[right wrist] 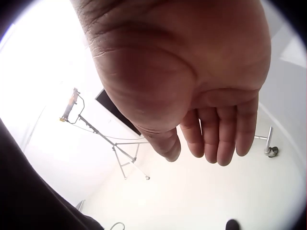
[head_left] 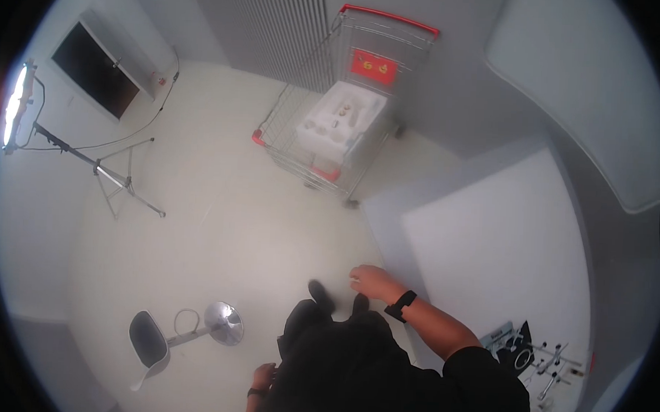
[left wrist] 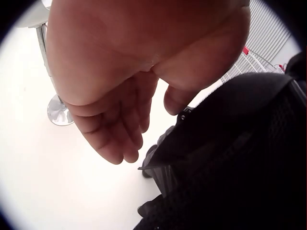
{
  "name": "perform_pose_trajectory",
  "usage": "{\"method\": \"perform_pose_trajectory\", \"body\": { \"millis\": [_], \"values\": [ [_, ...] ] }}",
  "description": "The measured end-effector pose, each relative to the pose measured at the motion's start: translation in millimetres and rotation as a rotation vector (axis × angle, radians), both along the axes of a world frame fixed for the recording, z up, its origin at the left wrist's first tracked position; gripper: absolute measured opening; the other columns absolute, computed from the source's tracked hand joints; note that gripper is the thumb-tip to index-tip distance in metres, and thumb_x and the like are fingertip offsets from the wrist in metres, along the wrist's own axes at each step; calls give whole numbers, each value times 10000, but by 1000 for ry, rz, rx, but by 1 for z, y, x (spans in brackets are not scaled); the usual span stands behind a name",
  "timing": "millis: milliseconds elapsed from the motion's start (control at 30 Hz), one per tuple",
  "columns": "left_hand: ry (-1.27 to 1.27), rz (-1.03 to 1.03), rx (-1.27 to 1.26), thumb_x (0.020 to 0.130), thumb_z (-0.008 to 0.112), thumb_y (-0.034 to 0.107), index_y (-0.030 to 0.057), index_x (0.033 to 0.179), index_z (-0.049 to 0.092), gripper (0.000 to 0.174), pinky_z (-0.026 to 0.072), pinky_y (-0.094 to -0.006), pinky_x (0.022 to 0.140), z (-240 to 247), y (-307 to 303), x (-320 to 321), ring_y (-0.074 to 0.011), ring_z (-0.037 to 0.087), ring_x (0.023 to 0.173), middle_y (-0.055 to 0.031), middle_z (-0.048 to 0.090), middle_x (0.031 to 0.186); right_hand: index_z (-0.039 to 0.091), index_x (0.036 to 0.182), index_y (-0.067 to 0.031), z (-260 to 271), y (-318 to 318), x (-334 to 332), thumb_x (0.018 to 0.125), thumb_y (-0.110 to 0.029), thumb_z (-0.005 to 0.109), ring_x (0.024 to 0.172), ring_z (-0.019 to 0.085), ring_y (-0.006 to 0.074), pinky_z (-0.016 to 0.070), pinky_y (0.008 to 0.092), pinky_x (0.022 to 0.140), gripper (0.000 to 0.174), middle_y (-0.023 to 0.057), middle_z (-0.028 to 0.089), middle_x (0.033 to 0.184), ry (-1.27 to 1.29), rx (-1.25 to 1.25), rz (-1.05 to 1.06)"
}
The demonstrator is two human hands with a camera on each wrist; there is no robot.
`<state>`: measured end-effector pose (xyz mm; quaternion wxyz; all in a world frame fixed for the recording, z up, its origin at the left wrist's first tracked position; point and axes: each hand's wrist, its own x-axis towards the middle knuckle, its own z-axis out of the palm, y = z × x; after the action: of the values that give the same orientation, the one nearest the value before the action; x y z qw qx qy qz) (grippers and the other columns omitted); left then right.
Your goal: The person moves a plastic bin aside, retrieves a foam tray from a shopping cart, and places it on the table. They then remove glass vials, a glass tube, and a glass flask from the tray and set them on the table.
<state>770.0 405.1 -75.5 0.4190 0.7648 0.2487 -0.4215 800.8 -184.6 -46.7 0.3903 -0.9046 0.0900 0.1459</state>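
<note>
My right hand (head_left: 377,283) is held out in front of my body, above the floor and left of the white table. In the right wrist view its palm shows bare, the fingers (right wrist: 225,129) loosely bent and holding nothing. Down by my left side hangs my left hand (head_left: 264,376), beside my dark clothing. The left wrist view shows its relaxed fingers (left wrist: 112,129) with nothing between them and the thumb close to the cloth. Ahead stands a wire shopping cart (head_left: 282,123) with a red handle, carrying a white foam box (head_left: 322,141) with small items in its hollows.
A white table (head_left: 505,236) lies to the right, with metal rods and clamps (head_left: 551,359) at its near end. A bar stool (head_left: 150,338) with a round chrome base is at the left. Further off, a lamp on a tripod (head_left: 96,168) trails a cable over the floor.
</note>
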Motion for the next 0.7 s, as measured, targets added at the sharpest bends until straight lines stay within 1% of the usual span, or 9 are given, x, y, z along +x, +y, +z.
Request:
{"method": "perform_pose_trajectory", "body": {
  "millis": [67,133,200,233,333,400,467,600,700],
  "values": [
    [-341,-726,-42,1045,718,242,73,1273,736,285,648,-489,872,-35,10,24,-372,796,1055,-162,817,1142,793,1236,-108,1,6,39,1029,-398,742,1182,746,392,607,520,992,359,148,796,1214,2,19,44],
    [-350,-748,-30,1009,706,222,97,1246,759,273,635,-488,910,-34,-4,60,-395,774,1068,-168,807,1174,794,1249,-114,14,13,74,1022,-397,751,1183,747,389,606,523,989,365,143,798,1226,108,63,91],
    [-521,-995,11,1034,689,209,73,1284,745,291,649,-480,895,-42,-13,109,-341,800,1067,-145,822,1162,794,1259,-115,8,15,104,1024,-399,756,1183,748,385,606,524,985,370,138,800,1226,110,80,99],
    [-113,-481,-198,1052,726,215,39,1325,729,324,669,-469,868,-47,-17,141,-298,818,1083,-125,833,1153,793,1260,-114,5,17,117,1028,-403,756,1180,749,383,605,520,985,372,139,801,1218,116,97,67],
    [123,3,-131,1153,597,237,16,1371,746,345,684,-457,922,-62,-41,250,-302,839,1077,-156,839,1183,791,1257,-108,9,12,155,1033,-409,763,1171,755,376,606,505,984,375,143,804,1207,143,67,9],
    [-14,-100,-231,1125,646,331,11,1355,743,406,678,-403,848,-55,-67,326,-272,843,1015,-150,843,1126,747,1129,-79,13,10,171,1049,-365,721,1035,716,460,557,570,890,299,210,748,1056,-32,170,-90],
    [-88,-204,-272,1117,658,358,5,1311,784,423,665,-389,840,-30,-118,404,-252,834,997,-152,851,1135,758,1137,-82,30,-7,201,1042,-346,737,1029,727,461,570,555,886,281,209,764,1071,-13,176,-102],
    [-334,-535,-345,1156,654,358,21,1265,804,384,627,-351,785,42,-255,531,-174,792,919,-86,838,1038,794,1244,-70,48,-33,244,1028,-357,794,1093,786,383,623,487,967,359,158,812,1163,65,15,-218],
    [-411,-576,-500,1171,653,283,28,1349,762,330,614,-314,803,97,-354,580,-154,785,949,-79,816,1110,798,1266,-39,74,-43,266,1042,-313,807,1125,802,352,632,453,990,354,164,826,1196,71,72,-400]
  ]
}}
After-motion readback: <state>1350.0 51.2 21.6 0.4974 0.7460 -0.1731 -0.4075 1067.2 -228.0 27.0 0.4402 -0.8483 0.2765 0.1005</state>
